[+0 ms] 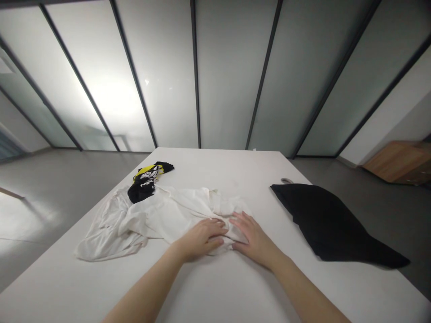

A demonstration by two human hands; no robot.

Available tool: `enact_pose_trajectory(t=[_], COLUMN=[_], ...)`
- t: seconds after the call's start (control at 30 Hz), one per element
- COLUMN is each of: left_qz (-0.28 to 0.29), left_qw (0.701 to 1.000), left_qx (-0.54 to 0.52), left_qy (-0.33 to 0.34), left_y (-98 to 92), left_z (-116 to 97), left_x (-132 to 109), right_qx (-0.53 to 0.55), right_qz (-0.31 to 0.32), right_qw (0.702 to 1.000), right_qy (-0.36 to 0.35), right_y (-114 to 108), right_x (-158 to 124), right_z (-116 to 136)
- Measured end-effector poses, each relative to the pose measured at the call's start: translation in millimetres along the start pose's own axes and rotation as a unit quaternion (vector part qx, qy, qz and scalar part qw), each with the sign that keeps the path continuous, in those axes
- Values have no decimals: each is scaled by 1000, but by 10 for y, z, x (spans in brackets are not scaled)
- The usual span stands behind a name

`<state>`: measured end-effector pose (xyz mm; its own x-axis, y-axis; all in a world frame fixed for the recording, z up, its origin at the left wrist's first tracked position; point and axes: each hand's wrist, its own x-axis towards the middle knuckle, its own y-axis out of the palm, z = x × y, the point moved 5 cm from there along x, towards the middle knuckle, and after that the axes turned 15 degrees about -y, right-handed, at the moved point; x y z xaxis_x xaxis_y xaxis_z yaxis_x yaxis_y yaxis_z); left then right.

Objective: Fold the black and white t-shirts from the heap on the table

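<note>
From the head view: spread over the left-centre of the smooth white table [218, 287], a crumpled white cloth garment [148, 220], rumpled into loose folds and running from near the left edge to the middle. Pressed onto its near right end, the left hand [202, 240] and the right hand [252, 240], palms down, fingertips almost meeting over a bunched fold. Grip released on both, laid flat rather than pinching, with nothing lifted. Lying on the garment's far left corner and touching it, a small black-and-yellow printed fabric piece [148, 179]. Well apart to the right, a flat black folded cloth [330, 224] reaching the table's right edge, with a small grey round object [287, 181] just beyond its far tip, too small to identify. Behind, a frosted glass wall with dark frames [229, 76] and a low wooden cabinet [400, 161] at far right. Judging by the folds: light, limp, not fragile, likely to slide on the smooth top and sag when raised. Best taken at a hem or seam edge with pinched fingertips, not mid-panel.
</note>
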<state>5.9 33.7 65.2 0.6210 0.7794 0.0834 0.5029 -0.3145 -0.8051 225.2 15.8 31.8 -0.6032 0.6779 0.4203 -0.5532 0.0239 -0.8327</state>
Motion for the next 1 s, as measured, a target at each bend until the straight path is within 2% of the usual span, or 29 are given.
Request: enact_pose_trajectory(t=[0.07,0.13,0.3,0.43,0.53,0.6,0.67,0.73,0.8,0.87,0.97,1.0], left_qz=[21,11,-71,-142,-110,-65,-21,7,22,32,55,60], left_qw=[999,1000,989,962,976,989,996,998,999,999,998,998], left_qx=[-15,-12,71,138,125,92,65,46,31,17,-2,-4], left_qy=[25,9,-104,-187,-143,-92,-65,-52,-38,-28,-7,2], left_y=[54,52,-54,-81,31,110,150,143,108,65,30,24], left_z=[-46,23,383,529,424,314,235,181,133,86,9,-11], left_x=[-19,-16,18,8,7,-3,-20,-35,-40,-29,-2,4], right_qx=[-6,-4,5,144,304,348,295,173,64,13,-4,-2], right_qz=[10,6,-28,-14,36,49,7,-72,-117,-93,-9,0], right_qw=[1000,1000,995,984,950,935,953,978,985,989,993,991], right_qy=[7,25,98,102,67,58,67,88,108,114,118,132], right_y=[0,-44,-237,-248,-138,-84,-96,-162,-195,-145,-28,-18], right_x=[4,12,18,22,21,4,-18,-55,-89,-83,-40,-39], right_z=[-17,-46,-92,95,319,361,251,62,-84,-140,-97,-90])
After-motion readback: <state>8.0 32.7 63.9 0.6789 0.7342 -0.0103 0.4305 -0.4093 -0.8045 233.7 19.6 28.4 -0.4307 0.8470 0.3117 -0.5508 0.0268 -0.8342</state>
